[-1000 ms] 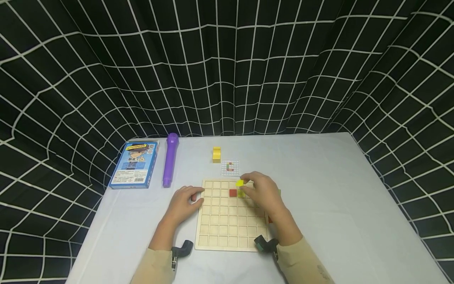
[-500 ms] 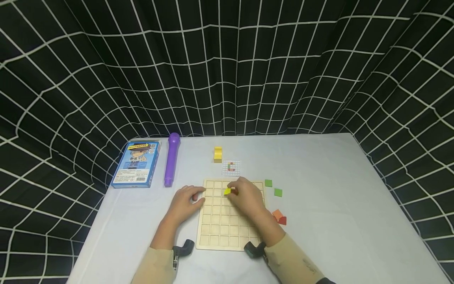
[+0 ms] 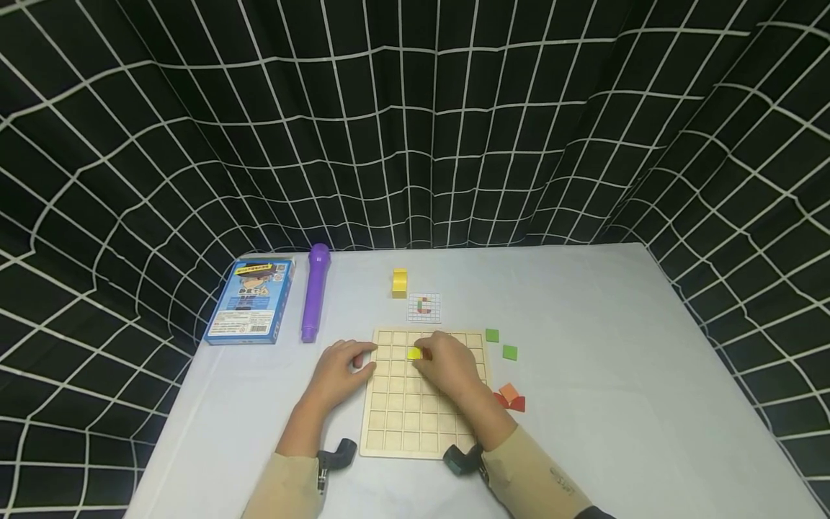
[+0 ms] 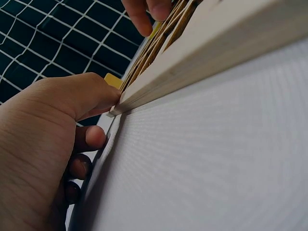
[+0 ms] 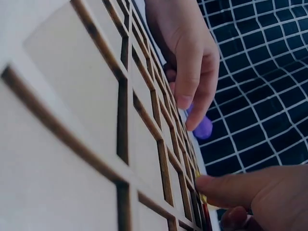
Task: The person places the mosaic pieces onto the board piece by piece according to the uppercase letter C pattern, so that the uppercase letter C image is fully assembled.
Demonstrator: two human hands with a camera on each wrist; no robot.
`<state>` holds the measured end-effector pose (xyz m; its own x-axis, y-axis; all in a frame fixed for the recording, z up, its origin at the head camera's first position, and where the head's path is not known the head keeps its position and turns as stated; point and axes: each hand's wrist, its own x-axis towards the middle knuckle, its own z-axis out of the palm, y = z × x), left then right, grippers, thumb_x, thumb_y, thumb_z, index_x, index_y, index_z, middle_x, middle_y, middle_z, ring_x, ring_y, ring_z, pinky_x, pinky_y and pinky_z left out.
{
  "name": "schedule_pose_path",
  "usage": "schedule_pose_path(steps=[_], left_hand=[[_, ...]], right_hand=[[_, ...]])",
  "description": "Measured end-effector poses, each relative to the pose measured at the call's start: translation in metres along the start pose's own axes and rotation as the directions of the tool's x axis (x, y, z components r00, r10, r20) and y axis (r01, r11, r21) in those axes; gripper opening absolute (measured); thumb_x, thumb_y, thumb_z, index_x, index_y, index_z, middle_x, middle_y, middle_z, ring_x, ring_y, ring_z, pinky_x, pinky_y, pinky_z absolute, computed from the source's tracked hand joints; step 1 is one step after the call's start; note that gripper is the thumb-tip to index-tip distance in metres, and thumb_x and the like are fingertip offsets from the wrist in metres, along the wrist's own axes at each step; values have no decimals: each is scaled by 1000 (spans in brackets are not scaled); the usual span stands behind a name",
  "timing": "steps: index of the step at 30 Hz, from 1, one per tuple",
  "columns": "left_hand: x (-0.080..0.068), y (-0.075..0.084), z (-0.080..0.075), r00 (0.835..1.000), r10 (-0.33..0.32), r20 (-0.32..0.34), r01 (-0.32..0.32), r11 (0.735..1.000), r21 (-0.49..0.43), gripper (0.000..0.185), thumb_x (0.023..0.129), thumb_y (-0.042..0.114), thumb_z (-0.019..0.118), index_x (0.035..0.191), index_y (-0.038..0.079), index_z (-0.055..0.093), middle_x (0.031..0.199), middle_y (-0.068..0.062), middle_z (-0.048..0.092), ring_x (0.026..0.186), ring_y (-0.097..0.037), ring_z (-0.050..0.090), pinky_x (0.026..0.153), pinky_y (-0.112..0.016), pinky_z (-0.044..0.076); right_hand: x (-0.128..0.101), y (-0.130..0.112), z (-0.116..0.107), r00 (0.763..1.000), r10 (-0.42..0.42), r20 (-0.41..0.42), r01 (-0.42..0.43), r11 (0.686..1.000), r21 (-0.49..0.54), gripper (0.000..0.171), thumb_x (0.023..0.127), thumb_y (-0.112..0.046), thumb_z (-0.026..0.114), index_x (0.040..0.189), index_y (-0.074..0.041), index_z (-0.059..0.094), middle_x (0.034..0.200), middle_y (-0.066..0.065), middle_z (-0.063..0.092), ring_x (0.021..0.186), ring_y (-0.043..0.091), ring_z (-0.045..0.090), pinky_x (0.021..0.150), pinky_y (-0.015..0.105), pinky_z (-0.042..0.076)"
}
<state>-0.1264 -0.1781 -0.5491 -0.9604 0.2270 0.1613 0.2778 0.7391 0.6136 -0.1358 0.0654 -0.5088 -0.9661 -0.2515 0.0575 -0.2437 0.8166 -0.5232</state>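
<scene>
While the left hand touches the left edge of the grid board with thumb and forefinger spread apart, the right hand pinches a yellow tile between its fingers at the second row from the far edge (two green tiles lie just beside the board's right side).

Wooden grid board: passage over its lower-left cells and well right of it; obstructions, left hand at its left edge, right hand over its upper middle, 2 green tiles and 1 orange tile near its right edge.
</scene>
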Motion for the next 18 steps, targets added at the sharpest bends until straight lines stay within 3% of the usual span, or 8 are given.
schedule_pose_path(steps=[7,14,18], left_hand=[[0,0,0,1000,-4,-1,4,1000,3,35,89,23,80,123,19,74,74,14,49,76,-10,46,74,-33,41],[-1,-1,1,1000,-3,-11,3,1000,-8,36,88,22,81,123,18,74,74,14,48,76,-10,46,75,-34,41],[0,-2,1,1000,1,-15,-1,1000,-6,36,88,22,81,123,18,74,73,14,49,76,-10,46,76,-34,41]], right_hand=[[-2,-1,0,997,77,0,-77,997,-10,24,87,-17,81,110,-10,80,82,-2,62,69,14,52,56,29,43],[-4,1,-7,998,47,-35,-46,999,22,28,86,-22,83,112,-12,79,88,-1,67,72,14,54,59,31,45],[-6,5,-21,997,59,-58,-54,995,79,28,87,-23,81,113,-11,78,79,-1,62,66,14,50,56,32,42]])
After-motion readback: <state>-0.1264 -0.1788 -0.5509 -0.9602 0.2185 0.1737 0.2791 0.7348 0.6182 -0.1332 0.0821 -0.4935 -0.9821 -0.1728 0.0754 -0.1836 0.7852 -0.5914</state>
